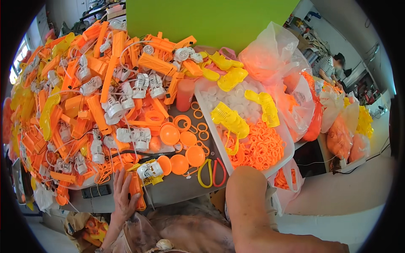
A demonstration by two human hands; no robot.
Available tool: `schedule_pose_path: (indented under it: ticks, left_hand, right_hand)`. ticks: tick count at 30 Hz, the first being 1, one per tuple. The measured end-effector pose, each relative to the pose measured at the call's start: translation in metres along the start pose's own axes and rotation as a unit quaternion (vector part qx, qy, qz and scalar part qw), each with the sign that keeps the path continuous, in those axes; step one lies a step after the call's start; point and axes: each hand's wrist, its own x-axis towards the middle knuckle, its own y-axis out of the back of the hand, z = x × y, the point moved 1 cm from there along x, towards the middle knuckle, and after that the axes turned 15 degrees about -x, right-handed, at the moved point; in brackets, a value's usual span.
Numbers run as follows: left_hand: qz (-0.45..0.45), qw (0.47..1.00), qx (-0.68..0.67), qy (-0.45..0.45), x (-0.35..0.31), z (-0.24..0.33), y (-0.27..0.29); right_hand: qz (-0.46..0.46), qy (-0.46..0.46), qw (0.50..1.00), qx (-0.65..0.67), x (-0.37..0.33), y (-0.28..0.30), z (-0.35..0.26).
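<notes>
My left hand (122, 196) lies at the front edge of the grey table with its fingers stretched out. Its thumb touches a long orange plastic part (137, 189) that stands close beside the fingers. Just right of that part is a small white shell (150, 169) with yellow plastic under it. My right arm (249, 206) comes in bent from the lower right, its elbow over the near corner of a white tray (291, 154); the right hand does not show. Yellow and red scissor handles (212, 173) lie between the arm and several round orange cups (179, 163).
A high heap of orange, white and yellow plastic parts with wires (90, 97) covers the left side. The tray holds orange rings (261, 145), translucent caps and yellow pieces (230, 119). Full plastic bags (270, 55) stand behind it. Another person (327, 67) works at the far right.
</notes>
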Motion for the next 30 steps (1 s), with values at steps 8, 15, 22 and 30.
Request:
schedule_pose_path:
  ticks: [8, 15, 22, 30]
  left_hand:
    - [0.006, 0.999, 0.04, -0.012, -0.003, -0.003, -0.002]
    - [0.002, 0.999, 0.035, -0.011, 0.007, 0.003, -0.003]
    - [0.009, 0.999, 0.043, -0.001, 0.004, 0.001, -0.003]
    - [0.003, 0.999, 0.043, 0.01, 0.001, 0.003, -0.001]
  right_hand:
    - [0.05, 0.056, 0.99, -0.118, 0.001, 0.008, -0.003]
    - [0.046, 0.025, 0.992, -0.115, -0.009, 0.003, -0.005]
    - [0.034, 0.03, 0.994, -0.095, -0.015, 0.005, -0.001]
    - [0.025, 0.047, 0.995, -0.084, -0.023, -0.008, 0.001]
